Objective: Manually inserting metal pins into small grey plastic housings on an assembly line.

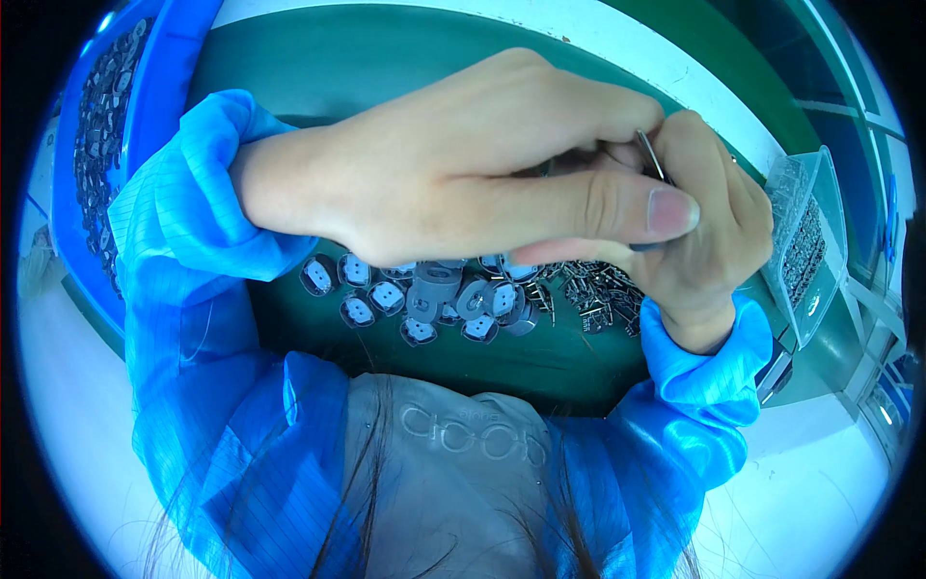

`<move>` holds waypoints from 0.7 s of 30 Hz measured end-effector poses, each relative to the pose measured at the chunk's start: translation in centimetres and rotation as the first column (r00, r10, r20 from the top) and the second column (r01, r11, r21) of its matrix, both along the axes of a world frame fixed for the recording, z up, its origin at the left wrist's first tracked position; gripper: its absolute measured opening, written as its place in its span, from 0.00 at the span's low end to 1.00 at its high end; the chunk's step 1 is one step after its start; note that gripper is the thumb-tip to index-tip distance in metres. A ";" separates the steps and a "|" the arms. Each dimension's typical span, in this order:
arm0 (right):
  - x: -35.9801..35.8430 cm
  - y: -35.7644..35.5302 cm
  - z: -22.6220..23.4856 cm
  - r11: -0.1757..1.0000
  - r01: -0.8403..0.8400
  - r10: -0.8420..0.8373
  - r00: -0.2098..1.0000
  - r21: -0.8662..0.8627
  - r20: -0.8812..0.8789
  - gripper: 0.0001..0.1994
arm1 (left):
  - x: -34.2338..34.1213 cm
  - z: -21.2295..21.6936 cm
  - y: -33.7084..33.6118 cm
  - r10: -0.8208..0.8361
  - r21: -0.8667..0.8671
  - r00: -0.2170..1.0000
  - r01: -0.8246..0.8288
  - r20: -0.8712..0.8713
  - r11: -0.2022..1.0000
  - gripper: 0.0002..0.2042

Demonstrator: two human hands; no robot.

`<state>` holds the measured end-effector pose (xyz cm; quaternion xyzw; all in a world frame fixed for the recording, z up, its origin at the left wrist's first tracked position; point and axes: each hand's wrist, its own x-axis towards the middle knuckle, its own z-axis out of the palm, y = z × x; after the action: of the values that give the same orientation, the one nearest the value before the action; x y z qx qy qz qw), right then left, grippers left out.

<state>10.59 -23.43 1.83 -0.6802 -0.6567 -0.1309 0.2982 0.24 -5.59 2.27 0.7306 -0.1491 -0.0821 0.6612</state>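
Note:
Close in front of me, my left hand (482, 174) reaches across to the right with its thumb stretched over curled fingers. Its fingertips meet my right hand (714, 212), whose fingers are bent and closed. Between the two hands shows a thin, shiny metal piece (650, 154), apparently pinched by the right fingers. Whatever the left fingers close around is hidden behind the thumb. Below the hands, several dark grey plastic parts with pale, rounded faces (387, 297) lie loosely together. Beside them on the right is a heap of small metal pieces (593, 294).
The green work surface (289, 68) runs beneath everything. A blue bin (159, 87) at the left holds many dark small parts (104, 125). On the right, a clear plastic tray (825, 183) holds many small metal pieces (803, 256). A white edge strip curves behind.

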 end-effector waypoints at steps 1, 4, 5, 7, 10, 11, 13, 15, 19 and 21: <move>0.0 0.0 -0.1 1.000 0.003 -0.003 1.000 -0.002 -0.001 0.23 | 0.0 -0.2 -0.2 0.000 -0.070 1.000 0.000 -0.008 0.998 0.20; 0.0 0.0 -0.3 1.000 -0.005 0.006 1.000 0.022 -0.029 0.21 | -0.1 -0.2 -0.6 -0.007 -0.183 0.999 -0.002 -0.050 0.983 0.20; -0.2 0.1 -0.3 0.999 0.000 0.001 0.999 0.039 -0.037 0.21 | -0.2 -0.1 -0.6 -0.011 -0.223 0.996 -0.008 -0.084 0.975 0.20; -0.3 0.2 -0.3 0.998 0.009 -0.006 0.999 0.055 -0.044 0.20 | -0.3 -0.6 -0.8 0.008 -0.177 1.000 -0.011 -0.016 0.984 0.19; -0.5 0.3 -0.5 0.995 0.024 -0.023 1.000 0.102 -0.009 0.17 | -0.6 -0.6 -0.8 0.006 -0.147 0.999 -0.001 0.031 0.989 0.19; -0.7 0.1 -0.3 0.996 0.048 -0.049 0.999 0.073 0.016 0.16 | -0.7 -0.6 -0.7 -0.007 -0.163 1.000 0.008 0.010 0.987 0.19; -0.8 0.1 -0.2 0.996 0.074 -0.075 0.996 0.045 0.042 0.14 | -0.8 -1.0 -0.8 0.002 -0.141 0.999 0.005 0.049 0.990 0.19; -0.7 0.0 -0.3 0.998 0.050 -0.051 0.999 0.028 0.017 0.13 | -0.8 -1.0 -0.8 0.008 -0.119 0.996 0.003 0.090 0.993 0.19; -1.2 0.1 -0.3 0.993 0.109 -0.109 0.994 0.035 0.001 0.15 | -0.8 -0.3 -0.7 0.030 0.020 0.991 -0.033 0.132 0.999 0.19; -1.1 0.0 -0.3 0.989 0.145 -0.145 0.989 0.021 0.012 0.20 | -0.4 -0.5 -0.5 0.035 0.062 0.988 -0.044 0.149 0.997 0.19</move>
<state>9.45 -23.40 1.54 -0.7223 -0.6059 -0.1635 0.2905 -0.13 -6.11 1.75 0.7588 -0.1803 -0.0195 0.6256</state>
